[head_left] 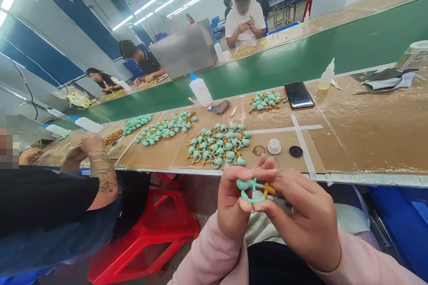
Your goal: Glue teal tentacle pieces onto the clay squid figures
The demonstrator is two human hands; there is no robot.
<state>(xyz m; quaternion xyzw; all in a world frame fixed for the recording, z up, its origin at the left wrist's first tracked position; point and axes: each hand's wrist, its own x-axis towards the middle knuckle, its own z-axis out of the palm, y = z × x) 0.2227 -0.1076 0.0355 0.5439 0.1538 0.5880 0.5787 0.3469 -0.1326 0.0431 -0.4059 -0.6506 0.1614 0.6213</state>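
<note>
Our left grip (234,200) and right grip (302,218) close on a teal figure (250,187), held near to see it well; more figures (217,144) lie spread within reach on the worktop (368,142).

Open air separates the teal figure (250,185) between the left hand (234,200) and right hand (302,218) from the metal bench edge (368,179). Past that edge, the white cap (274,146) and black disc (296,151) sit nearest, with a heap of teal figures (217,144) to their left. Farther right lies a black phone (299,95). On the near left, a co-worker's tattooed arm (102,173) and a red stool (143,236) block passage.
</note>
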